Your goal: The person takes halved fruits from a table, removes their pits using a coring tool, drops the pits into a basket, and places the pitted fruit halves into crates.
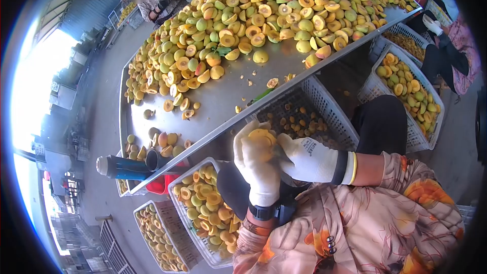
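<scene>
In the head view, my left hand (255, 155), in a white glove with a dark watch at the wrist, is closed around a yellow peach (263, 144). My right hand (308, 158), gloved in white too, meets it from the right with bent fingers. Its fingertips lie behind the peach, and whatever they grip is hidden. Both hands are over my lap, beside a grey crate (324, 106) with small brown pits in its bottom. Above them is the metal table (228, 96), heaped with halved peaches (253, 30).
White crates of peach halves stand at lower left (175, 185) and right (375, 83). A blue flask (124, 167) lies on the table's near left corner beside a dark cup (154, 160). One co-worker (157, 0) is across the table; another person's sleeve (464, 53) shows at right.
</scene>
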`<state>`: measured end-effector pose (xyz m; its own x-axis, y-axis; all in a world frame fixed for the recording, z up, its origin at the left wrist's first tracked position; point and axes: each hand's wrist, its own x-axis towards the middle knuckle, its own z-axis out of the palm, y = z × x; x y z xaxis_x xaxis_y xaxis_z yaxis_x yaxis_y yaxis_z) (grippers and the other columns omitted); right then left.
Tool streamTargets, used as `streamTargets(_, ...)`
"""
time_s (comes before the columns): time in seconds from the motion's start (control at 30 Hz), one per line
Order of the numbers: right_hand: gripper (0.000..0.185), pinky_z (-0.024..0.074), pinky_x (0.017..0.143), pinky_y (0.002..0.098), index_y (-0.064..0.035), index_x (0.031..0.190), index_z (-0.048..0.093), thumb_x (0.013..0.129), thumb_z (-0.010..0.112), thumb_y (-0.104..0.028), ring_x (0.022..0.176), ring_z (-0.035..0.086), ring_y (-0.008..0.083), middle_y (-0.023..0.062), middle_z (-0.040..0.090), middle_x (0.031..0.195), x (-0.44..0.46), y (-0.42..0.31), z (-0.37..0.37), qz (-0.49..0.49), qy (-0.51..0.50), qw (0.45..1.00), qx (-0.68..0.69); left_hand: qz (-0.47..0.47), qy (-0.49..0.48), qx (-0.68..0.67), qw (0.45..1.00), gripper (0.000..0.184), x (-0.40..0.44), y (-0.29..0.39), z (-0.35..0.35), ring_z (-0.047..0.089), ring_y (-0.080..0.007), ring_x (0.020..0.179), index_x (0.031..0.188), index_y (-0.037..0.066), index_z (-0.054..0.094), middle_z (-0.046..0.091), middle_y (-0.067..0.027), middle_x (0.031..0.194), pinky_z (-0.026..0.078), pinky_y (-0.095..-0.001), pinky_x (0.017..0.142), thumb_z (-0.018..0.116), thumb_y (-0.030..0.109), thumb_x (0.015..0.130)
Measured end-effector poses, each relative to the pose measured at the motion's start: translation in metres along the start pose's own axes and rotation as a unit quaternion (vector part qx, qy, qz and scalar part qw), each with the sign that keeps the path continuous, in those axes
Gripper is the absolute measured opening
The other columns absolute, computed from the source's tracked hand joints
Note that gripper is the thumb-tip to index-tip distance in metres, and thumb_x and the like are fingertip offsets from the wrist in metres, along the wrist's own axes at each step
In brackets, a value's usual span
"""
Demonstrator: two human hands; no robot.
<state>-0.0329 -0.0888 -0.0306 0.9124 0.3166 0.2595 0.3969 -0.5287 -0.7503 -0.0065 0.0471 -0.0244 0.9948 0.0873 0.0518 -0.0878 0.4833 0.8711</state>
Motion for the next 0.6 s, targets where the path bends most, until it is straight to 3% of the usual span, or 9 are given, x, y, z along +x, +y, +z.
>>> streamTargets(0.13, 0.014, 0.051, 0.063, 0.0494, -0.0026, 0.104, 0.056, 0.095, 0.061, -0.012, 0.073, 0.068, 0.0399, 0.0203, 0.068, 0.088, 0.006, 0.01, 0.005, 0.0, -0.084, 0.996, 0.015, 0.003, 0.052, 0.076, 0.996, 0.048, 0.008, -0.004, 0.0, 0.066, -0.0189, 0.075, 0.116, 0.0, 0.063, 0.071, -0.0145, 0.095, 0.052, -0.0267, 0.059, 0.057, 0.046, 0.104)
streamTargets(0.2, 0.018, 0.0523, 0.067, 0.0494, -0.0023, 0.106, 0.056, 0.094, 0.063, -0.013, 0.077, 0.069, 0.0403, 0.0212, 0.068, 0.094, 0.01, 0.013, 0.008, -0.017, -0.073, 0.997, 0.034, -0.013, 0.059, 0.081, 0.995, 0.048, 0.011, -0.006, -0.002, 0.065, -0.0175, 0.073, 0.115, 0.0, 0.064, 0.071, -0.0143, 0.094, 0.051, -0.0252, 0.056, 0.056, 0.046, 0.105)
streamTargets(0.23, 0.02, 0.0529, 0.067, 0.0492, -0.002, 0.107, 0.057, 0.093, 0.064, -0.014, 0.079, 0.07, 0.0408, 0.0217, 0.069, 0.095, 0.012, 0.01, 0.006, 0.018, -0.077, 0.996, 0.052, -0.021, 0.063, 0.084, 0.994, 0.048, 0.013, -0.006, -0.002, 0.064, -0.0167, 0.071, 0.114, 0.0, 0.064, 0.071, -0.0142, 0.093, 0.05, -0.0245, 0.055, 0.055, 0.046, 0.105)
streamTargets(0.3, 0.025, 0.0541, 0.069, 0.0487, -0.0015, 0.11, 0.057, 0.092, 0.067, -0.016, 0.082, 0.07, 0.0418, 0.0225, 0.069, 0.096, 0.017, 0.002, -0.001, 0.09, -0.085, 0.988, 0.087, -0.043, 0.066, 0.06, 0.995, 0.048, 0.017, -0.007, -0.004, 0.064, -0.0163, 0.072, 0.114, -0.001, 0.064, 0.071, -0.0144, 0.093, 0.05, -0.0245, 0.055, 0.054, 0.045, 0.105)
streamTargets(0.43, 0.028, 0.0548, 0.068, 0.0486, 0.0014, 0.109, 0.057, 0.09, 0.068, -0.016, 0.08, 0.071, 0.0428, 0.0232, 0.07, 0.084, 0.029, 0.011, 0.003, 0.055, -0.087, 0.993, 0.061, -0.05, 0.077, 0.056, 0.994, 0.05, 0.027, -0.019, -0.014, 0.064, -0.0162, 0.072, 0.111, -0.003, 0.066, 0.071, -0.0151, 0.091, 0.052, -0.0255, 0.058, 0.054, 0.045, 0.106)
streamTargets(0.53, 0.027, 0.0553, 0.069, 0.0467, 0.0022, 0.108, 0.057, 0.091, 0.068, -0.016, 0.078, 0.07, 0.0421, 0.0207, 0.069, 0.083, 0.036, 0.027, 0.006, 0.052, -0.153, 0.987, 0.001, -0.036, 0.072, 0.065, 0.995, 0.051, 0.033, -0.029, -0.024, 0.065, -0.0165, 0.073, 0.11, -0.004, 0.066, 0.071, -0.0153, 0.09, 0.053, -0.0264, 0.062, 0.053, 0.045, 0.106)
streamTargets(0.6, 0.025, 0.0548, 0.073, 0.043, 0.0017, 0.108, 0.058, 0.091, 0.067, -0.015, 0.082, 0.07, 0.0374, 0.0208, 0.068, 0.09, 0.036, 0.037, 0.018, 0.026, -0.144, 0.989, 0.034, -0.04, 0.072, 0.065, 0.994, 0.052, 0.036, -0.029, -0.028, 0.066, -0.0169, 0.074, 0.11, -0.004, 0.067, 0.072, -0.0153, 0.09, 0.053, -0.0269, 0.064, 0.052, 0.045, 0.106)
